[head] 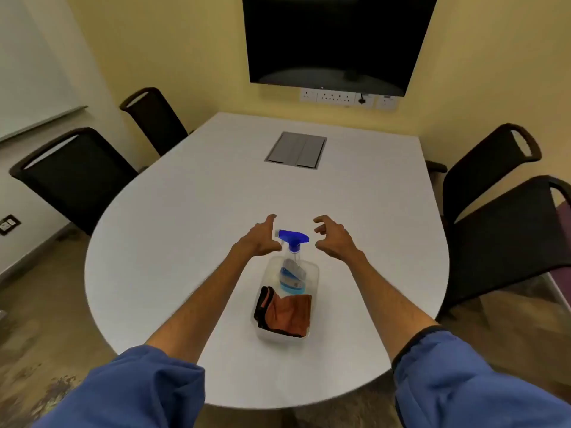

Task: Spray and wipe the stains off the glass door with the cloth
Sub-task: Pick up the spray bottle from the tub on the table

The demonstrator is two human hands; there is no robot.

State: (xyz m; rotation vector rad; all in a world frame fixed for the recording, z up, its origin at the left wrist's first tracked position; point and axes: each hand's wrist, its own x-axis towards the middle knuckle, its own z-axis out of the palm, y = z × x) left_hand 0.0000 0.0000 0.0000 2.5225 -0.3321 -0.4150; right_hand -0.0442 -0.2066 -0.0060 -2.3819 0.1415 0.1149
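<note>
place: small office meeting room | evidence: rounded white worktop (191,211) with cable hatch (296,150); black chairs (74,177) around it; wall-mounted screen (333,38); socket strip (346,97) beneath; whiteboard (27,66) at left

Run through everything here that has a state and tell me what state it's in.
Spray bottle: upright in the tub, partly full, unheld.
Cloth: crumpled in the tub.
Left hand: open, holding nothing.
Right hand: open, fingers loosely curled, holding nothing.
Wall screen: dark.
Table hatch: closed.
</note>
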